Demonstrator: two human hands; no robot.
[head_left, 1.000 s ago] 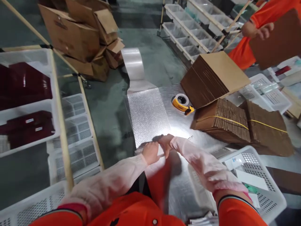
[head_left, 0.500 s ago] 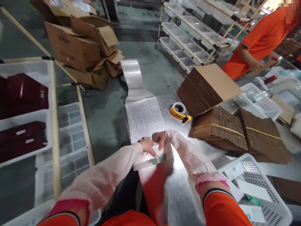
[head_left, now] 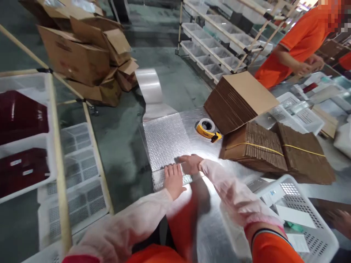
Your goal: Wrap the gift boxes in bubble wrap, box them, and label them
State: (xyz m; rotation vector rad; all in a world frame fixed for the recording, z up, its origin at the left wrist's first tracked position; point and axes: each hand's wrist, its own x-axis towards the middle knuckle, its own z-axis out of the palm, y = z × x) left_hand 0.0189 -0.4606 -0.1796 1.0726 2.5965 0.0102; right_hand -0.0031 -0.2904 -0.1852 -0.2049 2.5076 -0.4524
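Bubble wrap (head_left: 166, 140) lies flat across the metal table (head_left: 211, 233), its near end folded over into a narrow bundle. My left hand (head_left: 173, 180) rests palm down on that bundle, fingers extended over the fold. At its right, my right hand (head_left: 192, 163) lies on the same fold with fingers reaching left, nearly touching the left one. Under the hands a bit of green shows through the wrap; the rest of what is inside is hidden. A yellow tape dispenser (head_left: 208, 130) with a roll sits beyond my right hand.
Folded cardboard stacks (head_left: 255, 146) stand on the right, with a white basket (head_left: 326, 233) of small boxes nearer. Shelving with bins (head_left: 58, 146) is at left, cartons (head_left: 74, 58) behind. A person in orange (head_left: 290, 51) stands at upper right; another hand (head_left: 341, 221) shows at the right edge.
My left hand has turned and flattened on the folded wrap, which now reaches further over. My right hand has shifted slightly, fingers now pointing left. Another person's hand has appeared at the right edge.
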